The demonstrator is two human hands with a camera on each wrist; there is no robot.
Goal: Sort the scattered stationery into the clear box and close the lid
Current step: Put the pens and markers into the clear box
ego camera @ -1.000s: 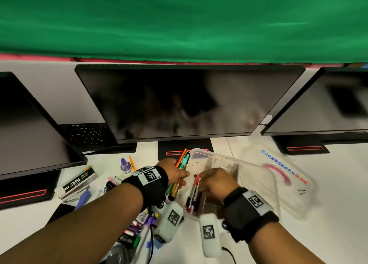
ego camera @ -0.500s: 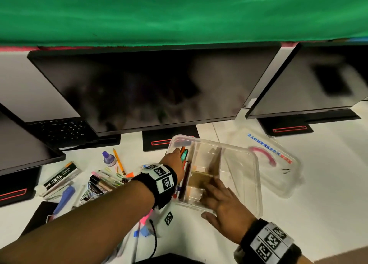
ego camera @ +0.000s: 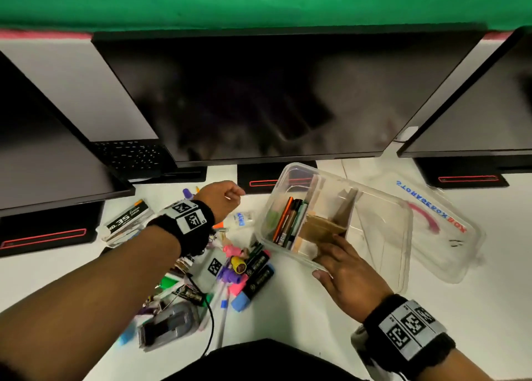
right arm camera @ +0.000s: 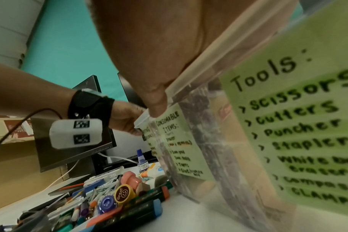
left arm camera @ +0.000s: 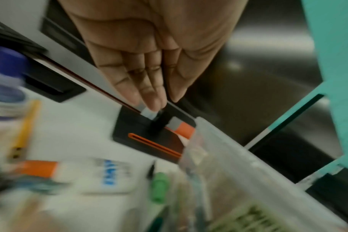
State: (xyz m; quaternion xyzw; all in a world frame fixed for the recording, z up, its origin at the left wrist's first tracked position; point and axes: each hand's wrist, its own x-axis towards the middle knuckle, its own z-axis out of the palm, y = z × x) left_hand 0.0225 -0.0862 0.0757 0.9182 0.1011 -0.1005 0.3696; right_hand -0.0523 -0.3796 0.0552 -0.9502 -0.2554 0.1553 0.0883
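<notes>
Clear box [ego camera: 383, 222] open, cardboard-divided; pens [ego camera: 288, 219] in end compartment.

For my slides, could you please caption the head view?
Right hand holds the near rim of the clear box, pens inside, while the empty left hand hovers over scattered stationery.

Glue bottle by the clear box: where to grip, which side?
Likely its white body, pinched across the width from above: the glue bottle lies flat, orange cap pointing away from the clear box, body free of clutter. Left hand, empty, is nearest.
</notes>
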